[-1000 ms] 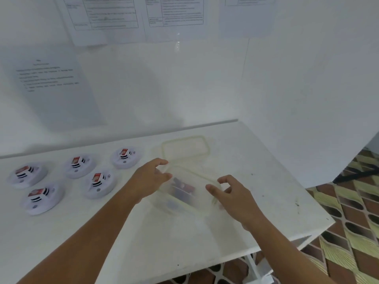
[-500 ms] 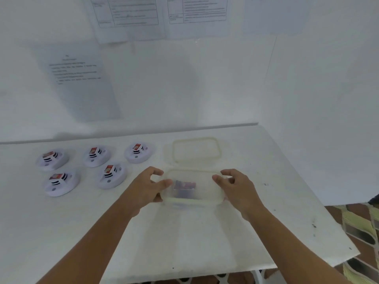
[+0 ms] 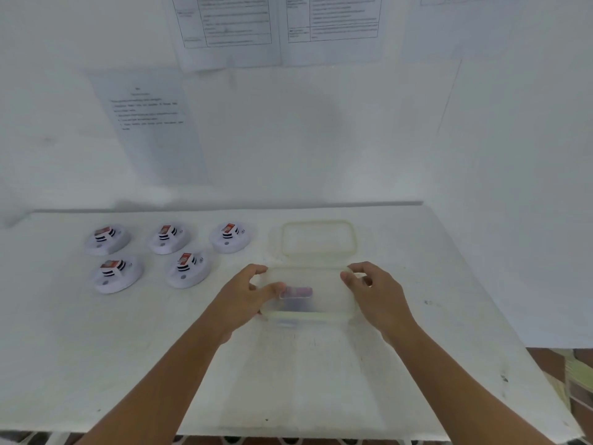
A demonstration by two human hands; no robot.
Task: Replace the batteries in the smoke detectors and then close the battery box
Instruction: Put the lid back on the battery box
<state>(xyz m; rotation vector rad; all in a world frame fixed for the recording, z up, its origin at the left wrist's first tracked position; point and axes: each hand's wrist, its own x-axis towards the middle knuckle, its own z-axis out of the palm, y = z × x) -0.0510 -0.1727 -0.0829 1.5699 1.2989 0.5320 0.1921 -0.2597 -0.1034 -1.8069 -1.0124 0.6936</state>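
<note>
A clear plastic battery box (image 3: 321,311) stands open on the white table (image 3: 128,348), with dark and reddish batteries (image 3: 296,292) blurred inside. My left hand (image 3: 247,297) grips its left end and my right hand (image 3: 378,293) grips its right end. The box's clear lid (image 3: 317,240) lies flat just behind it. Several white round smoke detectors lie at the left, each with a red-and-white battery showing on top, such as one detector (image 3: 187,268) nearest my left hand and another detector (image 3: 107,239) at the far left.
White walls close off the back and the right side, with printed sheets (image 3: 224,24) taped on the back wall. The table's right edge drops to a patterned tile floor (image 3: 574,377). Bare table surface lies in front of the box.
The box has gone from tilted to square with the table edge between my hands. The camera has swung so the table sits more centred and lower.
</note>
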